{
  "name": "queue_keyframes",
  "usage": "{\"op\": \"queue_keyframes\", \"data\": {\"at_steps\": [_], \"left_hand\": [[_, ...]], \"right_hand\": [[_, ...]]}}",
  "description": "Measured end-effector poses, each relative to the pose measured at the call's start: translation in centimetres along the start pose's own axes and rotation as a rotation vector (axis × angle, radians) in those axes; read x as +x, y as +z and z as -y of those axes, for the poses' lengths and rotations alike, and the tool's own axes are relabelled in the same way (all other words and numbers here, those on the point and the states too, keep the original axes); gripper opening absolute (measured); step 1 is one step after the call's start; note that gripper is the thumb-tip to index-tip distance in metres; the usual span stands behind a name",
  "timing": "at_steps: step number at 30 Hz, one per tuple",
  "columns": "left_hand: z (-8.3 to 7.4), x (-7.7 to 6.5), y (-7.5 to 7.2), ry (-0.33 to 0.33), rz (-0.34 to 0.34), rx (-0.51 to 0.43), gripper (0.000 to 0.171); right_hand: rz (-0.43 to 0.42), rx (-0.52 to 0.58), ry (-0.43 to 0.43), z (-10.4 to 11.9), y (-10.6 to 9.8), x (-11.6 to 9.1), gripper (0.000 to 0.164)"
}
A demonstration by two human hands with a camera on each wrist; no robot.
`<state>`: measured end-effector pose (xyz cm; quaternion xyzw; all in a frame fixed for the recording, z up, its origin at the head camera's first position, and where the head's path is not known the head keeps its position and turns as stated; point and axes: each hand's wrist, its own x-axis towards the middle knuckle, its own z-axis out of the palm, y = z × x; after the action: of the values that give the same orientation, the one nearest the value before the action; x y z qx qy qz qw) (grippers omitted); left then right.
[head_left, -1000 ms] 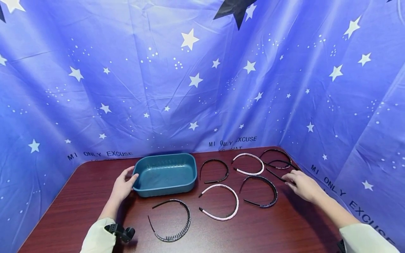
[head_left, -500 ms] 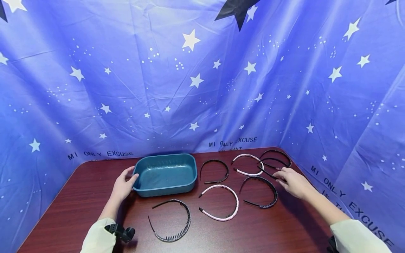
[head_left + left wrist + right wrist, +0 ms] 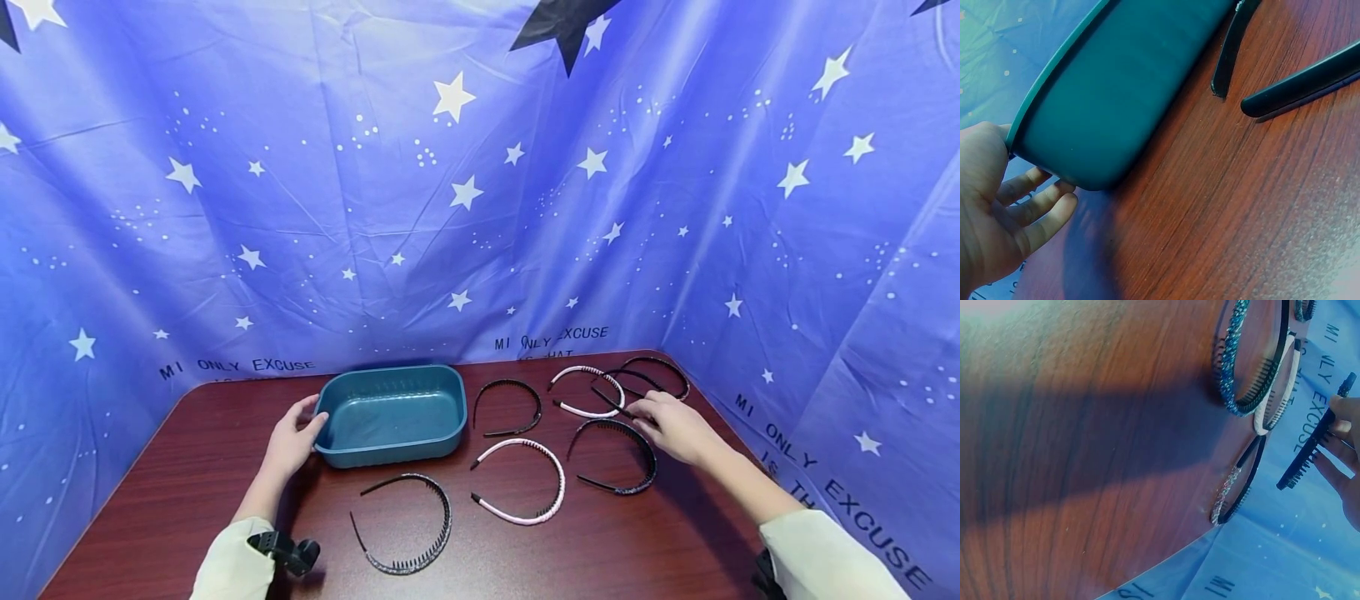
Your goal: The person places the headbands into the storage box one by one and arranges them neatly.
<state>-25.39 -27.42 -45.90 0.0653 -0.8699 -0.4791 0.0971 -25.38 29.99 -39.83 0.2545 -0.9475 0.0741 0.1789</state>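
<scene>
Head view first: what was the largest thing in it?

"The star-printed curtain (image 3: 480, 146), then the reddish worktop (image 3: 187, 467). On that stood the teal basin (image 3: 393, 448)."

"Anything inside it?"

"Nothing I could see. Its floor showed, and it was the only container."

"And the hands?"

"The left hand (image 3: 291, 435) gripped the basin's left end, thumb over the edge, the other fingers loosely bent outside. The right hand (image 3: 678, 427) was closed to a pinch on a black toothed headband (image 3: 1307, 447)."

"Where was that one?"

"Apparently raised off the worktop, on the right, well apart from the basin and seen across the rear pink headband (image 3: 621, 388)."

"How far along was the work, then?"

"Early, I'd judge: one band was in hand, none in the basin, and six lay on the worktop. Besides the rear pink, those were the front pink headband (image 3: 561, 479), the grey glittery headband (image 3: 449, 518), the dark glittery headband (image 3: 654, 457), the thin black headband (image 3: 539, 404) and the far-corner headband (image 3: 687, 386)."
</scene>
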Motion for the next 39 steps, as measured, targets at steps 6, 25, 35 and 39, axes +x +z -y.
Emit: {"op": "queue_keyframes", "data": {"at_steps": [6, 25, 35, 39], "left_hand": [[-0.1, -0.1, 0.0, -0.01, 0.0, -0.007, 0.048], [0.0, 0.0, 0.0, -0.021, 0.012, 0.002, 0.049], [0.1, 0.0, 0.0, -0.013, -0.001, -0.019, 0.048], [0.2, 0.0, 0.1, -0.008, -0.002, -0.021, 0.048]], "right_hand": [[-0.018, 0.005, -0.033, 0.7, 0.5, 0.7, 0.013], [-0.034, 0.052, -0.059, 2.2, 0.5, 2.5, 0.014], [-0.013, 0.063, -0.081, 3.6, 0.4, 4.2, 0.015], [-0.006, 0.068, -0.088, 4.3, 0.9, 4.6, 0.015]]}}
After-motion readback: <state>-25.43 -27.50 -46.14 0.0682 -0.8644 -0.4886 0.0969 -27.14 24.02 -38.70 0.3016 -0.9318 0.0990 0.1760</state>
